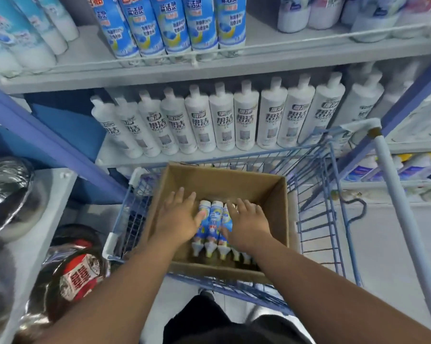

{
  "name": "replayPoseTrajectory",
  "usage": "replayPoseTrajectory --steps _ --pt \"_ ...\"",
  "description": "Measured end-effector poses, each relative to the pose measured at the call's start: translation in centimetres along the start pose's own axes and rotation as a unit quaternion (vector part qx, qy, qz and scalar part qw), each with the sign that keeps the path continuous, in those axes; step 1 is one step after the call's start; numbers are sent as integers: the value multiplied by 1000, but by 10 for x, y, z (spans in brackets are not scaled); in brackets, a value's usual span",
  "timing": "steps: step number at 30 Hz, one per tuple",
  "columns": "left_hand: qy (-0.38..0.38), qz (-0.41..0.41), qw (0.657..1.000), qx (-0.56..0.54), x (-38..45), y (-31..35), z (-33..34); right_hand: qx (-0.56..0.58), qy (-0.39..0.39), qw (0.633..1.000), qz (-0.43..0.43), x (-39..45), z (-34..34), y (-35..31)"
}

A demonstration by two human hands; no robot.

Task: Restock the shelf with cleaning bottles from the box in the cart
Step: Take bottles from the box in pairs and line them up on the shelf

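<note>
Left hand (178,217) down in the box (279,204), fingers spread, thumb resting on the leftmost bottle; nothing pinched. Right hand (246,220) likewise splayed, palm down over the right part of the row, fingers laid flat on the labels, not closed round anything. Between the two hands: bottles (215,224) lying flat on the box floor, side by side and touching, long axes running toward and away from the body, nozzles pointing back at the wearer, bases toward the shelf. Directly under and just ahead of both palms, so no reach left to make. Both hands equally near; left better placed for the outermost bottle on its side. Likely next call: curl fingers round a bottle body across its long axis and lift straight up clear of the box wall.

Count in the box: three labels plainly showing, roughly six nozzles along the near edge; exact number uncertain under the right wrist. One box, sitting in one blue wire cart (331,219).

Beyond the cart, middle shelf (174,157): about a dozen white bottles (222,122) upright in the front row. Top shelf (284,58): five blue-labelled bottles (169,23) upright, matching the box stock by colour, with bare space to their right.
</note>
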State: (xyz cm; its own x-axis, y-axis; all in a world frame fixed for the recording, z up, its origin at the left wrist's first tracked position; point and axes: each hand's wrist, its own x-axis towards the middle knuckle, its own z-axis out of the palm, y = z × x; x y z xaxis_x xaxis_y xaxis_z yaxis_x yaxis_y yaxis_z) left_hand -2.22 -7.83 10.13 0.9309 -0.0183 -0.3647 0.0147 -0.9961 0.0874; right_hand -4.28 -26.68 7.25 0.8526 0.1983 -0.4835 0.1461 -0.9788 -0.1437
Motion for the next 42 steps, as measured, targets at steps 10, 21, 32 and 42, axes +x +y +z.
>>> replayPoseTrajectory --steps 10,21,32,42 --pt "-121 -23 990 -71 68 -34 84 125 -139 977 106 66 83 -37" --pt "-188 -262 880 -348 132 -52 234 507 -245 771 297 178 184 -53" --pt "-213 -422 726 -499 156 -66 299 698 -233 522 431 200 248 -61" --pt "-254 -365 699 -560 156 -79 295 717 -192 512 432 196 249 -70"
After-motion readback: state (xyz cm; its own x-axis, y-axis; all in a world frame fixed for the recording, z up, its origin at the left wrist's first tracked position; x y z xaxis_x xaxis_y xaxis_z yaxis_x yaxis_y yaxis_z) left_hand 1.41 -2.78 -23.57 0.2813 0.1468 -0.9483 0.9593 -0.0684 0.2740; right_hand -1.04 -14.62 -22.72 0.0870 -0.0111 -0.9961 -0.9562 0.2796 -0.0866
